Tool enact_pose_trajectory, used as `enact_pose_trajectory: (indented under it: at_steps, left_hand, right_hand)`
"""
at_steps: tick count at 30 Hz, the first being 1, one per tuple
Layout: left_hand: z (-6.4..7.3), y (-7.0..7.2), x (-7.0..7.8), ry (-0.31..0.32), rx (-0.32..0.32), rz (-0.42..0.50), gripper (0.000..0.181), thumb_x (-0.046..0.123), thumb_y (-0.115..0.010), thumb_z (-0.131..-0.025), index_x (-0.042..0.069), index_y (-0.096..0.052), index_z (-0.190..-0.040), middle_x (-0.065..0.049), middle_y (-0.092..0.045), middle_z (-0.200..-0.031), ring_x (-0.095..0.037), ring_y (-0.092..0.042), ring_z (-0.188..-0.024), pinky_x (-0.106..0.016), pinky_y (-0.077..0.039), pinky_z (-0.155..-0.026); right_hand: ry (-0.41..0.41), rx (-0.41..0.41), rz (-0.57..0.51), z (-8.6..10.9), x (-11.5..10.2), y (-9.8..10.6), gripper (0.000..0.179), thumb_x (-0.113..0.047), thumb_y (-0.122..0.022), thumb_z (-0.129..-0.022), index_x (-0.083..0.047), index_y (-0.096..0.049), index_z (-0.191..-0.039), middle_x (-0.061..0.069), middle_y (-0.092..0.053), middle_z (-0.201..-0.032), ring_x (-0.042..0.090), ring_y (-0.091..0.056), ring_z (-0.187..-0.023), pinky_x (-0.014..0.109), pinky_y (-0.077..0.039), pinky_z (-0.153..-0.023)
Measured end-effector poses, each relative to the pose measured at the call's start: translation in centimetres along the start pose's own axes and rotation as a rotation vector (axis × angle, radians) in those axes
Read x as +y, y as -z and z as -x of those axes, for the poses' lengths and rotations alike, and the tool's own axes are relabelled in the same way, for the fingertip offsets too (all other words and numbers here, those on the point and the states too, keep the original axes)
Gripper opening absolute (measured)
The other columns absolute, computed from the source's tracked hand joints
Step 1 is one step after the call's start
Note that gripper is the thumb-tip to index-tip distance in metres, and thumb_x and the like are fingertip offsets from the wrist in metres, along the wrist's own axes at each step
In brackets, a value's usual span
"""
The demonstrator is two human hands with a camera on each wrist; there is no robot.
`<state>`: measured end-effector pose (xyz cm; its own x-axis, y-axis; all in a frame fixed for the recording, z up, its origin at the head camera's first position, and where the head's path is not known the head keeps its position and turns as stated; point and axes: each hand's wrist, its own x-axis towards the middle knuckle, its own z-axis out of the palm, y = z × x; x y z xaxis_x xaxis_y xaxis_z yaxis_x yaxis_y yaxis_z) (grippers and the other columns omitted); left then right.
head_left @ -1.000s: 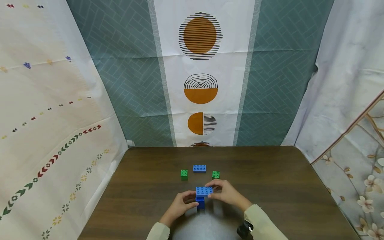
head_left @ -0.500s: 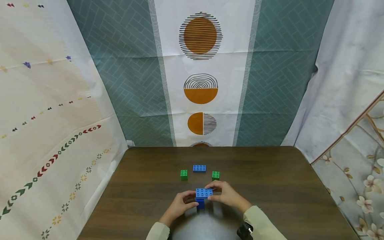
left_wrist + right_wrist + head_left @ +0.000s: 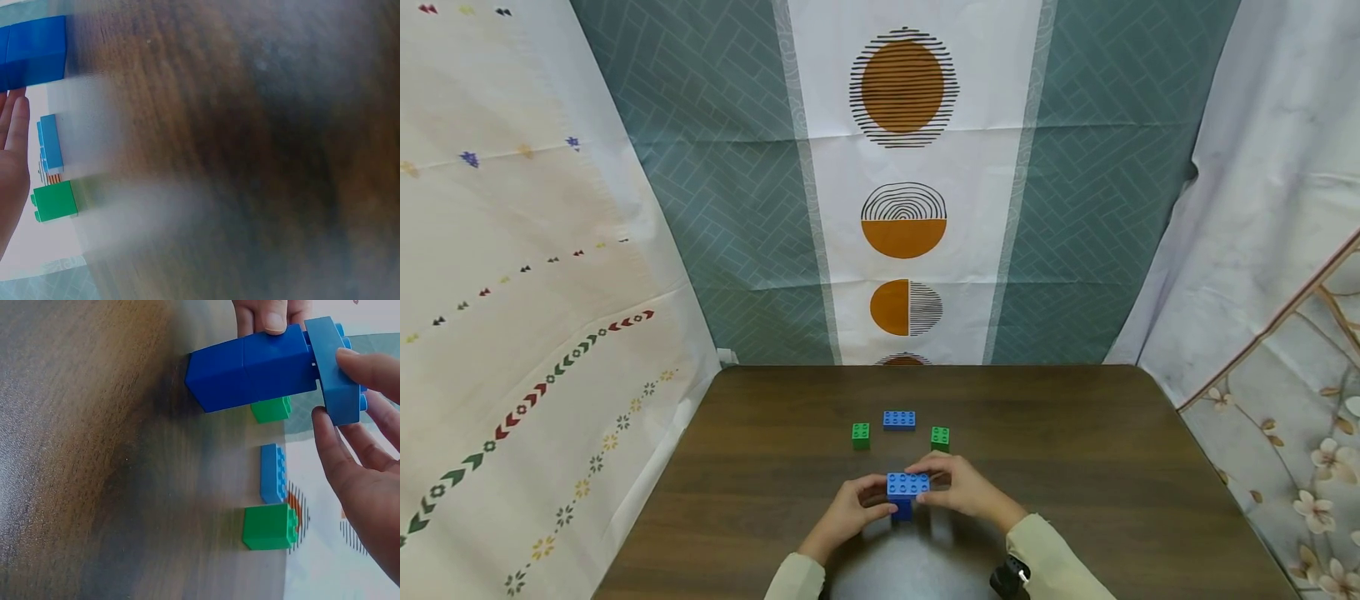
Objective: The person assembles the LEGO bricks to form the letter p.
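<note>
A stack of two dark blue toy building bricks [image 3: 250,367] stands upright on the table, shown sideways in the right wrist view. My left hand [image 3: 848,515] holds it from the left, thumb at the front near its upper end. My right hand [image 3: 962,490] pinches a longer, lighter blue brick [image 3: 907,485] between thumb and fingers. That lighter brick [image 3: 334,372] lies across the stack's top, slightly tilted, with a narrow gap showing along the joint. In the left wrist view, only part of the dark stack [image 3: 37,50] and my left fingers [image 3: 19,119] appear.
Beyond my hands, a blue brick [image 3: 898,421] lies flat between a left green brick [image 3: 861,436] and a right green brick [image 3: 940,438]. They all rest on the brown wooden table [image 3: 760,467]. Patterned cloths hang behind the table and at both sides.
My right hand has lowered the lighter blue brick and shifted it slightly left over the dark stack. The left hand and the other bricks stay in place.
</note>
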<state>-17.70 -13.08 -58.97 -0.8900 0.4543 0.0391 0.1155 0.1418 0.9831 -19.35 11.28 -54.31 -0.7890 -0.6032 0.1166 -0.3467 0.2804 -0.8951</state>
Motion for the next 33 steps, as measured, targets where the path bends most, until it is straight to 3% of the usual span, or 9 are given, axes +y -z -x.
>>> enact_pose_trajectory:
  at_steps: [6,12,17,23,26,33]
  left_hand:
    - [0.0,0.0,-0.2,-0.001,0.004,0.006,0.034,0.009,-0.071,-0.087,-0.001,-0.062,-0.118,-0.016,-0.066,-0.115,-0.021,-0.065,-0.104,-0.029,-0.054,-0.087]
    - [0.1,-0.1,0.2,0.003,0.007,0.003,0.035,0.007,-0.071,-0.087,-0.004,-0.062,-0.119,-0.018,-0.065,-0.116,-0.027,-0.064,-0.106,-0.03,-0.054,-0.087]
    - [0.0,0.0,0.1,0.018,0.011,-0.01,0.033,0.01,-0.071,-0.087,0.0,-0.063,-0.118,-0.015,-0.065,-0.116,-0.023,-0.064,-0.106,-0.029,-0.054,-0.088]
    - [0.0,0.0,0.0,0.019,0.005,-0.006,0.032,0.008,-0.071,-0.088,0.001,-0.063,-0.118,-0.014,-0.065,-0.116,-0.022,-0.064,-0.106,-0.029,-0.054,-0.088]
    - [-0.1,0.0,-0.1,0.009,0.001,-0.002,0.032,0.007,-0.07,-0.088,-0.001,-0.063,-0.118,-0.016,-0.065,-0.116,-0.023,-0.064,-0.106,-0.03,-0.054,-0.088]
    - [0.0,0.1,-0.1,-0.008,-0.004,0.013,0.034,0.005,-0.07,-0.088,-0.004,-0.061,-0.12,-0.018,-0.064,-0.117,-0.025,-0.064,-0.107,-0.03,-0.054,-0.088]
  right_hand:
    - [0.001,-0.004,-0.016,0.2,0.1,0.1,0.034,-0.017,-0.072,-0.088,-0.009,-0.066,-0.121,0.006,-0.063,-0.114,0.012,-0.059,-0.095,0.027,-0.055,-0.082]
    - [-0.003,0.008,-0.052,0.4,0.0,-0.1,0.034,-0.009,-0.07,-0.088,-0.003,-0.064,-0.121,0.014,-0.065,-0.114,0.022,-0.061,-0.09,0.025,-0.054,-0.077]
    - [-0.01,0.027,-0.052,0.6,-2.0,-0.1,0.033,-0.004,-0.069,-0.088,0.003,-0.063,-0.12,0.019,-0.064,-0.112,0.033,-0.06,-0.091,0.028,-0.055,-0.076]
    - [-0.023,0.124,-0.015,0.4,0.0,-1.0,0.031,-0.02,-0.073,-0.087,-0.008,-0.068,-0.115,0.009,-0.066,-0.107,0.018,-0.059,-0.084,0.026,-0.054,-0.07]
    - [-0.037,0.154,-0.021,0.3,0.2,-1.3,0.03,-0.025,-0.074,-0.086,-0.013,-0.069,-0.112,0.005,-0.065,-0.104,0.017,-0.057,-0.081,0.025,-0.053,-0.067]
    - [-0.022,0.144,0.035,0.2,0.2,-1.5,0.03,-0.028,-0.074,-0.086,-0.016,-0.07,-0.113,0.0,-0.064,-0.103,0.011,-0.052,-0.079,0.026,-0.05,-0.066]
